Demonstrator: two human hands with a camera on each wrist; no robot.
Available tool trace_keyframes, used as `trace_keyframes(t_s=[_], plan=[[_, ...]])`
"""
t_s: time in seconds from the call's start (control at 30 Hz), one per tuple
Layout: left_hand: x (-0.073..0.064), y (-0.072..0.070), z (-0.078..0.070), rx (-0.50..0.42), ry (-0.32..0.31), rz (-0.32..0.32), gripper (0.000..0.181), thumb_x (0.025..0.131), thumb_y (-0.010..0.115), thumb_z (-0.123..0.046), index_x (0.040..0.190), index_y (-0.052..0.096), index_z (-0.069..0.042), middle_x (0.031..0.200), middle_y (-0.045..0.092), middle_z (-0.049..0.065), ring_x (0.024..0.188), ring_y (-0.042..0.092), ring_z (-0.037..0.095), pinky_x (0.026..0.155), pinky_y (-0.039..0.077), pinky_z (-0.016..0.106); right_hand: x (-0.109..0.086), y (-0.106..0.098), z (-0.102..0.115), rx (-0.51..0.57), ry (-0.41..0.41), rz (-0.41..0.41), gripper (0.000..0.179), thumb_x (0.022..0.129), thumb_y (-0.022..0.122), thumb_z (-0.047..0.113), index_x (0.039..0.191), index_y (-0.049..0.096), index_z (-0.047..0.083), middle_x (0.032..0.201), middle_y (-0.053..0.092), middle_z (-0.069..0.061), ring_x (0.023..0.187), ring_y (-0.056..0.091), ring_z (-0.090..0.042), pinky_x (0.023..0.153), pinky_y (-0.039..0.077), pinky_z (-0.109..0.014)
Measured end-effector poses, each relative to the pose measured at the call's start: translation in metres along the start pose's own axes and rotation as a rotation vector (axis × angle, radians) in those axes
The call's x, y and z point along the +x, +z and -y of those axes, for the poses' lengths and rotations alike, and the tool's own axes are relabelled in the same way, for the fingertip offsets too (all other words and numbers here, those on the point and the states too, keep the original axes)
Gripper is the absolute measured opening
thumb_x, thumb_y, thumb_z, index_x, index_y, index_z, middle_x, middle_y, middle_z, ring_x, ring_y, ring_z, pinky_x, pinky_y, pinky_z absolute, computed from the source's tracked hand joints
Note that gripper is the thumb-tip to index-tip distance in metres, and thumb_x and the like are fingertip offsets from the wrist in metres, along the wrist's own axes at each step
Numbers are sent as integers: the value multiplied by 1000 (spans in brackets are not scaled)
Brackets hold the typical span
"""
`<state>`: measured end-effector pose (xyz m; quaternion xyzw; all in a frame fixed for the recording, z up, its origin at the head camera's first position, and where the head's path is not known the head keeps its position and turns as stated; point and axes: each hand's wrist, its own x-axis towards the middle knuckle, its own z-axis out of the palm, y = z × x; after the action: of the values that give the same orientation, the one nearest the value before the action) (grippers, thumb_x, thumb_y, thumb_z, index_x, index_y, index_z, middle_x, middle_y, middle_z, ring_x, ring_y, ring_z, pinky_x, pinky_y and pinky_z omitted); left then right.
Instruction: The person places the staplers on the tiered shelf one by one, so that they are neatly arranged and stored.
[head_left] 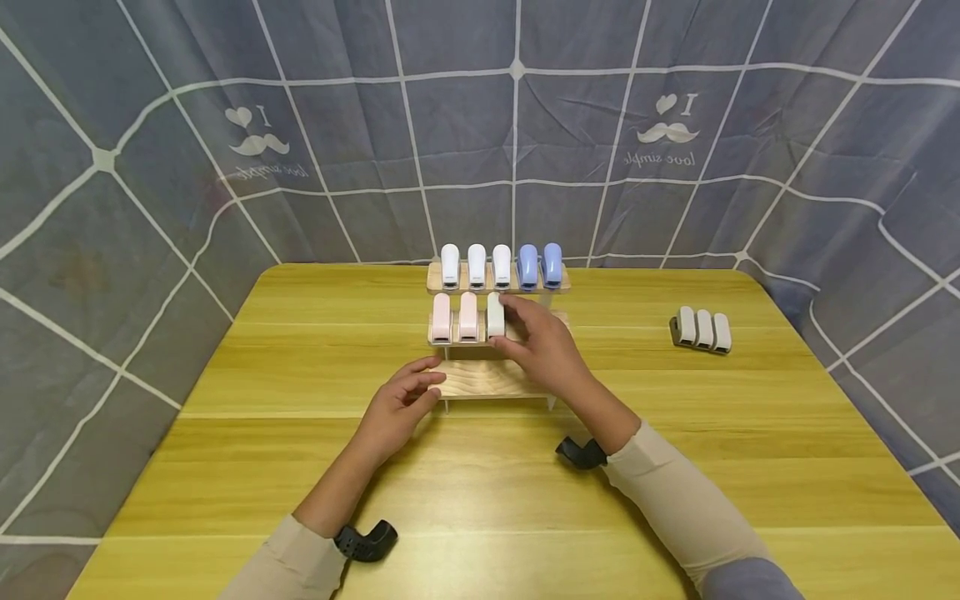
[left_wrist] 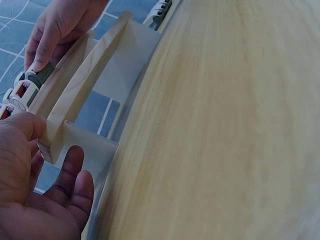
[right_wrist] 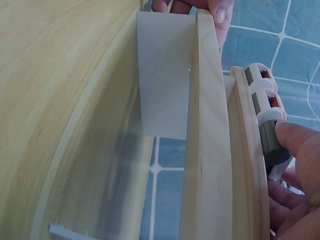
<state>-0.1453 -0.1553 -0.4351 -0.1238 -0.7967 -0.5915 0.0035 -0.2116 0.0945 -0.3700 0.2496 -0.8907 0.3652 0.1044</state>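
Observation:
A three-tier wooden stand (head_left: 487, 379) stands in the middle of the table. My right hand (head_left: 546, 343) pinches a pale grey-green stapler (head_left: 496, 315) between thumb and fingers at the middle tier. In the right wrist view, its dark grey base (right_wrist: 271, 142) is beside two pale staplers (right_wrist: 268, 100). To its left, two pink staplers (head_left: 468, 317) stand side by side on that tier. Three white and two blue staplers (head_left: 528, 267) line the top tier. My left hand (head_left: 397, 408) touches the left end of the bottom tier, fingers loosely spread.
Three pale staplers with dark bases (head_left: 703, 330) stand in a row on the table at the right. Clear side supports (right_wrist: 167, 75) hold up the shelves. A grey-blue curtain with white lines (head_left: 480, 125) hangs behind and beside the table (head_left: 480, 500).

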Motion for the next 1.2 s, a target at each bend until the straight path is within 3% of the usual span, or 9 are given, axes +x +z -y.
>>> trace_keyframes(t_s=[0.2,0.37,0.57,0.8,0.93,1.2], plan=[[0,0,1,-5,3,-3,23,98,63,-12,119,70,-2,143,53,4,115,58,23,88,47,27,-4,-3,-3,5,-13,27,62,91,75,24,143,50,2,138,56,-14,127,53,-29,105,40,-45],[0,0,2,-4,-6,-3,23,98,63,-10,118,71,-3,142,53,1,116,57,22,89,48,27,-16,-11,-9,47,-38,24,58,92,74,20,142,50,3,129,61,-13,117,60,-26,96,50,-41],[1,0,1,0,-11,-3,22,99,63,-11,118,71,-4,142,53,-1,116,57,21,89,48,27,-33,-33,-21,24,-147,-11,54,90,75,12,139,53,3,123,64,-13,108,66,-28,90,52,-47],[0,-1,0,5,-23,-8,22,98,63,-11,118,71,-6,142,54,-3,116,57,20,89,48,27,-54,-65,-41,-67,-235,-50,54,85,79,5,134,57,2,123,63,-12,110,61,-28,87,51,-49],[0,-1,1,6,-21,-9,21,98,63,-11,117,71,-6,142,54,-3,117,57,20,89,48,28,-65,-81,-59,-105,-210,-54,55,84,79,3,134,57,4,124,62,-13,114,59,-29,89,49,-49],[0,0,2,-3,-16,-6,21,98,63,-11,117,71,-6,142,54,-3,117,56,20,89,47,27,-87,-110,-103,-190,-80,-48,53,86,77,3,134,56,0,126,60,-18,114,57,-36,88,47,-53]])
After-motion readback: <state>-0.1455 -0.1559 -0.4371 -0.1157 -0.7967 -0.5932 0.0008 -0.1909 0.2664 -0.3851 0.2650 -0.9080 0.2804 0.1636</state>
